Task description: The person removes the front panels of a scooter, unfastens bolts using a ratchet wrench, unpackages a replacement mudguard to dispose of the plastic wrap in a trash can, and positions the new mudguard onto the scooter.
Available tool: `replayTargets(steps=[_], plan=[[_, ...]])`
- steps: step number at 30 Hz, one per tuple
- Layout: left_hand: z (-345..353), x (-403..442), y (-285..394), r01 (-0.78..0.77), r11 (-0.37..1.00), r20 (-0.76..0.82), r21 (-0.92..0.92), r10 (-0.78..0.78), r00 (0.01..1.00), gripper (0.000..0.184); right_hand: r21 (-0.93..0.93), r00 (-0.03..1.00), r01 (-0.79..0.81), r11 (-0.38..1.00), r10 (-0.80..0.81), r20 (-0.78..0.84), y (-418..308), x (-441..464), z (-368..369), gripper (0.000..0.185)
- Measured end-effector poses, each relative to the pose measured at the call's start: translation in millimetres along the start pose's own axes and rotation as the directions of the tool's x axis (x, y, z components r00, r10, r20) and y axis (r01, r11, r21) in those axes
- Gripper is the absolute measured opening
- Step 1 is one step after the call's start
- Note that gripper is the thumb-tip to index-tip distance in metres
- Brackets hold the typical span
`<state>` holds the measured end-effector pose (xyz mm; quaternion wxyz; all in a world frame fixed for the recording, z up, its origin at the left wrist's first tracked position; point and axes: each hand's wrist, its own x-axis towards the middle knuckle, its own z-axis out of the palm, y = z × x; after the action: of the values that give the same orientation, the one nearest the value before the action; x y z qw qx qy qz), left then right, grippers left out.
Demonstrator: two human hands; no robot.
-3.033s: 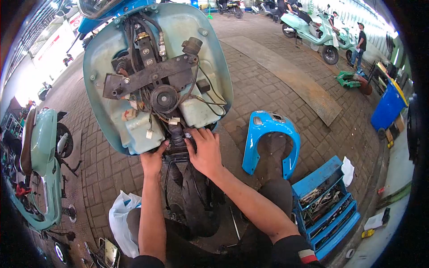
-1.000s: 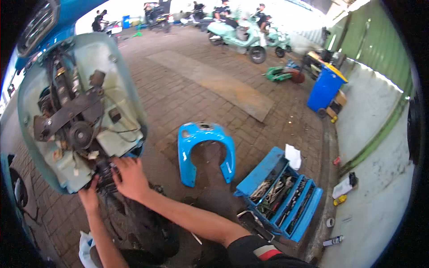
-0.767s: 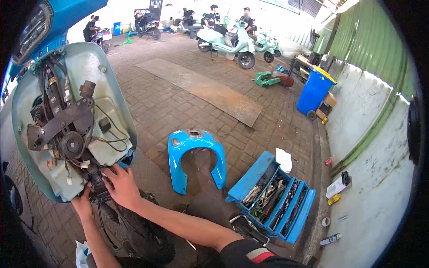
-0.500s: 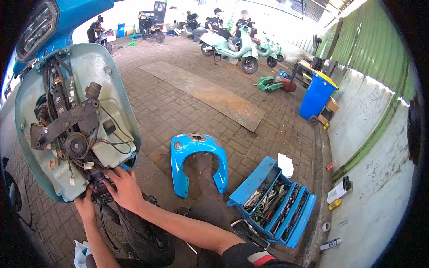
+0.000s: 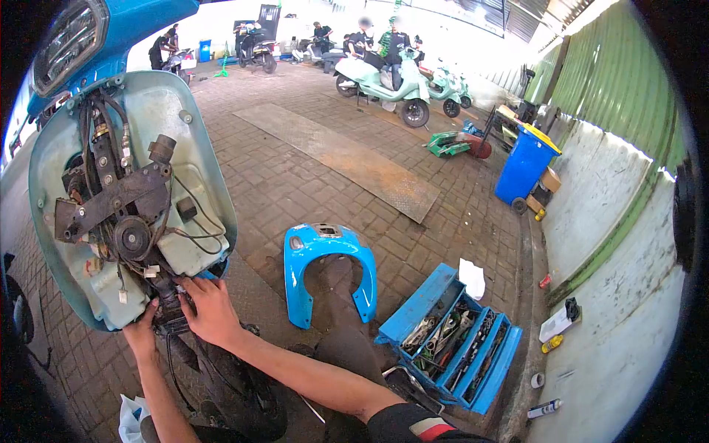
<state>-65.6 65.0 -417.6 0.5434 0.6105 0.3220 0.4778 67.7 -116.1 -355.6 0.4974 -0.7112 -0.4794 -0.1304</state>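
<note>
A pale green scooter front shield [image 5: 166, 107] stands at the left with its inner side exposed. A dark metal bracket [image 5: 122, 196], a round black horn [image 5: 133, 238] and cables sit within it. My left hand [image 5: 140, 334] is at the shield's lower edge, its thumb up against the dark column; its other fingertips are hidden. My right hand [image 5: 209, 310] lies against the column's right side just below the horn, fingers bent and partly hidden behind the parts. Whether either hand grips anything cannot be made out. Below them is the dark front wheel [image 5: 247, 391].
A blue U-shaped panel [image 5: 299, 269] rests on the paving, left of an open blue toolbox [image 5: 417, 299] full of tools. Farther back lies a metal plate [image 5: 340, 159]. A blue bin [image 5: 523, 166] stands by the right wall. People and pale green scooters [image 5: 384, 85] are in the background.
The view has swung right since the earliest frame, so the shield appears farther left. Both hands stay around the column below the horn. In the background, people have shifted beside the pale green scooter.
</note>
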Motion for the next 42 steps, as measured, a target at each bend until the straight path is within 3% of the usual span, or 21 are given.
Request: replayTargets(steps=[3,10,13,19,21,28,33,34,36,40,42], plan=[[4,-5,10,0.039,0.996,0.005,0.085,-0.039,0.999,0.067,-0.018,1.000,-0.012,1.000,0.012,0.015,1,-1,2,0.036],[5,-17,29,-0.002,1.000,0.007,0.030,0.002,1.000,0.057,-0.015,0.999,-0.021,1.000,0.022,0.040,1,-1,1,0.036],[0,-14,24,0.050,0.993,0.015,0.103,-0.052,0.999,0.056,-0.031,0.999,-0.011,0.999,0.012,0.037,1,-1,1,0.034],[-2,-6,7,-0.030,0.991,0.042,0.128,0.024,0.999,0.058,0.021,1.000,-0.015,1.000,0.015,0.009,3,-1,4,0.030],[3,-7,7,-0.078,0.995,0.017,0.062,0.077,0.997,0.057,0.032,1.000,0.000,1.000,0.000,0.005,4,-1,4,0.030],[9,-9,13,-0.089,0.994,-0.020,0.067,0.090,0.996,0.059,0.045,0.999,0.027,0.999,-0.029,0.032,7,-2,3,0.034],[10,-18,31,-0.078,0.967,-0.001,0.242,0.081,0.997,0.054,0.016,0.999,0.040,0.999,-0.040,0.016,9,-3,7,0.035],[9,-19,36,-0.078,0.967,0.001,0.244,0.081,0.997,0.054,0.012,0.999,0.048,0.999,-0.048,0.010,10,-4,8,0.036],[6,-20,41,0.064,0.989,0.035,0.130,-0.069,0.997,0.059,0.016,0.998,0.059,0.998,-0.059,0.005,10,-4,7,0.036],[0,-16,32,0.017,0.994,0.062,0.104,-0.023,0.998,0.057,0.012,0.998,0.060,0.998,-0.060,0.008,10,-4,8,0.034],[7,-22,44,0.004,0.994,0.026,0.108,-0.007,1.000,0.048,0.007,0.998,0.061,0.998,-0.061,0.005,9,-4,8,0.033]])
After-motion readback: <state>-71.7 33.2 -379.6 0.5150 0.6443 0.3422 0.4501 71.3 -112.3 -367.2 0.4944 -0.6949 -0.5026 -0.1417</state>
